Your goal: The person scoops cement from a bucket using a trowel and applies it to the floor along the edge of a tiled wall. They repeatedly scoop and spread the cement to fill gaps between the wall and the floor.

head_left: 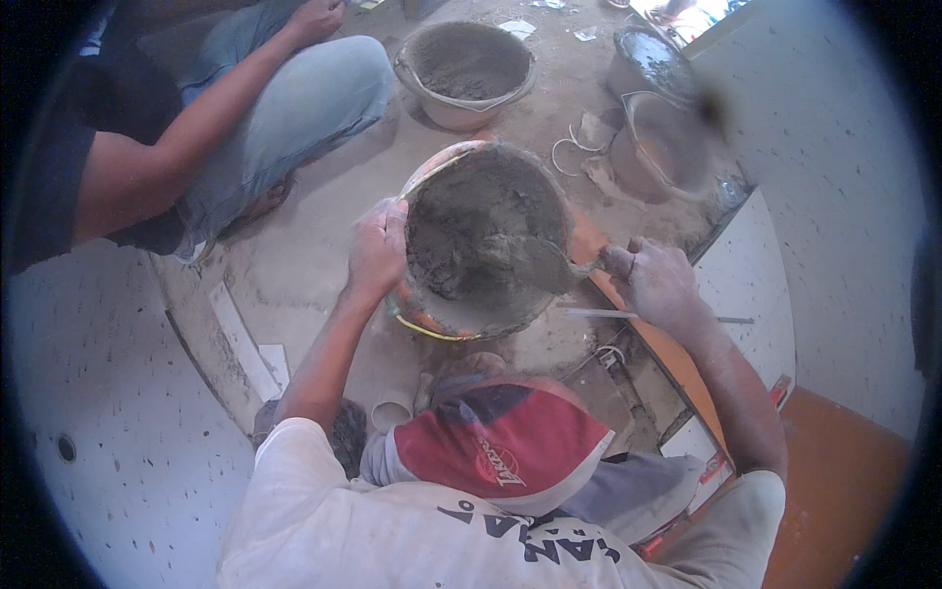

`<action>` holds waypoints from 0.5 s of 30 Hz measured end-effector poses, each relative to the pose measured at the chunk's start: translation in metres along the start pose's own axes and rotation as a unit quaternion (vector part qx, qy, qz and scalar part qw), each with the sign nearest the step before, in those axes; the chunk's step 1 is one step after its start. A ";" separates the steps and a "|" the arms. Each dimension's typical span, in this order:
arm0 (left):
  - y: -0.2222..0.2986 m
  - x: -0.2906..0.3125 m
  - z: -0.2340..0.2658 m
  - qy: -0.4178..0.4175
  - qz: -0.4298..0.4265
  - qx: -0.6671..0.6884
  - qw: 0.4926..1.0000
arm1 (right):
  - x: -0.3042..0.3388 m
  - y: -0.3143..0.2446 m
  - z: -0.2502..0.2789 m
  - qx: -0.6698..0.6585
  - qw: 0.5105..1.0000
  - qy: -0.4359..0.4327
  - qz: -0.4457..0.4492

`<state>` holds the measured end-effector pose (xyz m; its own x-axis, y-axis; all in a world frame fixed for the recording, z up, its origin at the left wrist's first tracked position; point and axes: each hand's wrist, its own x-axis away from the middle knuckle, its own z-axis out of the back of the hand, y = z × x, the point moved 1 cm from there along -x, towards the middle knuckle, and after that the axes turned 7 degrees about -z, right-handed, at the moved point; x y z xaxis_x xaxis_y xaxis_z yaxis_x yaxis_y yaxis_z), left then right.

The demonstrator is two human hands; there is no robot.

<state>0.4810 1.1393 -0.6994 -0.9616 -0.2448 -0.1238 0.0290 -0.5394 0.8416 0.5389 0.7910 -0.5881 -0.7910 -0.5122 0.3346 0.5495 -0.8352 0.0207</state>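
Note:
In front of me stands a bucket (pixel 422 316) with a yellow handle, tilted toward me and holding thick grey mortar (pixel 451 211). My left hand (pixel 379 250) is closed around the left side of its rim. A trowel (pixel 538 263) lies with its blade in the mortar near the right rim, partly coated in grey. My right hand (pixel 655 280) is closed on the trowel's handle, just outside the bucket. Grey dust covers the fingers of my right hand.
Beyond is a second bucket (pixel 466 116) of grey mix. At upper right stand two more buckets, one dark (pixel 643 64) and one brownish (pixel 667 147). A seated person's jeans-clad knee (pixel 334 88) is at upper left. White strips (pixel 240 339) lie left; a white panel (pixel 756 265) is right.

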 end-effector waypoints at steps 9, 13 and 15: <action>-0.037 -0.005 -0.010 -0.022 0.002 -0.044 0.999 | 0.040 0.032 -0.010 -0.094 0.988 -0.042 -0.115; -0.089 -0.011 0.009 -0.046 0.038 -0.182 0.982 | 0.086 0.047 -0.016 -0.174 0.966 -0.024 -0.190; -0.099 -0.006 0.010 -0.035 0.014 -0.133 0.990 | 0.129 0.063 -0.026 -0.229 0.951 0.015 -0.208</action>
<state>0.4816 1.2024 -0.7767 -0.9756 -0.2116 -0.0580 0.1179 -0.7288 0.6745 0.4643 0.6670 -0.5678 -0.9256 -0.1173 0.3599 0.0170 -0.9627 -0.2701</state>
